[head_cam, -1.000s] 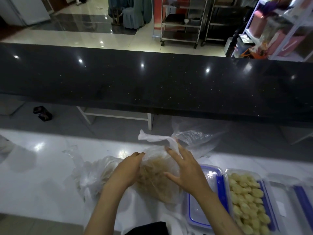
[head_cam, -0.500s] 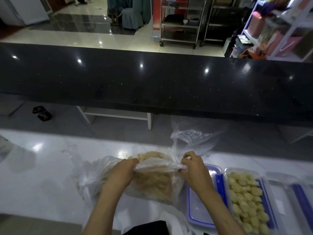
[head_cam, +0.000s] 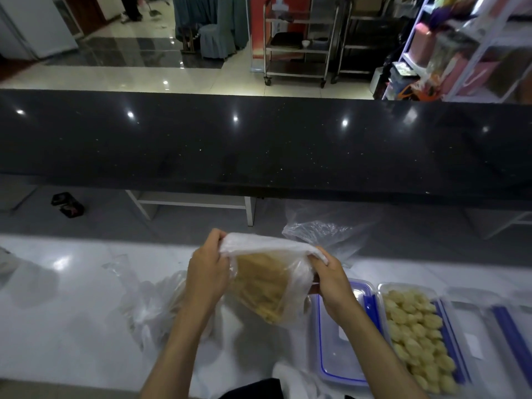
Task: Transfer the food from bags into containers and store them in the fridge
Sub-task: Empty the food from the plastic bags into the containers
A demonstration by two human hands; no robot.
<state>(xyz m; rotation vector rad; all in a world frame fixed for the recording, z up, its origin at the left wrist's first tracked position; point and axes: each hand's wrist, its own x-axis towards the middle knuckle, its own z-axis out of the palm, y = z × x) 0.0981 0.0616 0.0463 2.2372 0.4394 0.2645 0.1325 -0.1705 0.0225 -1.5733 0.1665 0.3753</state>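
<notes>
Bag [head_cam: 270,286]: thin, crinkled, translucent plastic

White glossy counter [head_cam: 72,326] running left to right, ceiling lights glaring off it. On it at left sits a crumpled clear plastic bag [head_cam: 152,306] with something tan inside. Toward the back edge lies an empty clear bag [head_cam: 322,234], rumpled and open. At right, a row of clear containers: a blue-rimmed lid [head_cam: 339,341] lying flat, just beside it a rectangular container [head_cam: 383,289] packed with pale yellow food pieces [head_cam: 417,332], then another clear lid with blue clips [head_cam: 489,335] at the far right edge.
</notes>
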